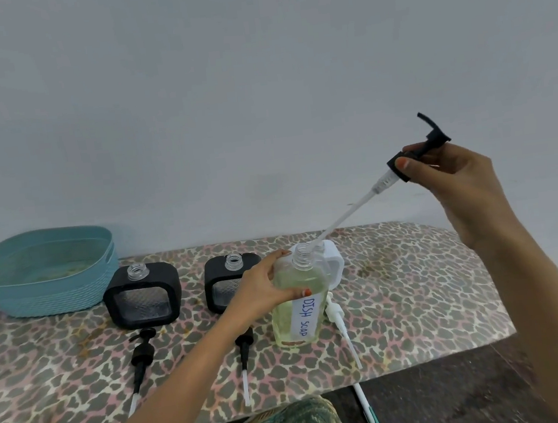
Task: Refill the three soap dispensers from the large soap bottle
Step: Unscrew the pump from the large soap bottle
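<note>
Soap bottle [283, 317] stands gripped in your left hand [265, 288]; your raised right hand [453, 175] pinches the pump [382, 179], its tube apparently touching the neck.

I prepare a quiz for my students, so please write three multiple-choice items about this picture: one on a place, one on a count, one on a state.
1. Where does the teal basket stand?
A. at the left end of the table
B. at its right end
C. on the floor

2. How many pumps lie on the table?
A. one
B. three
C. five

3. The neck of the large soap bottle is:
A. capped
B. open
C. taped

Answers:
1 A, it stands left of both black dispensers.
2 B, two black pumps and one white pump lie there.
3 B, the right hand holds a black pump above the bare neck, while the left hand grips the bottle.
</note>
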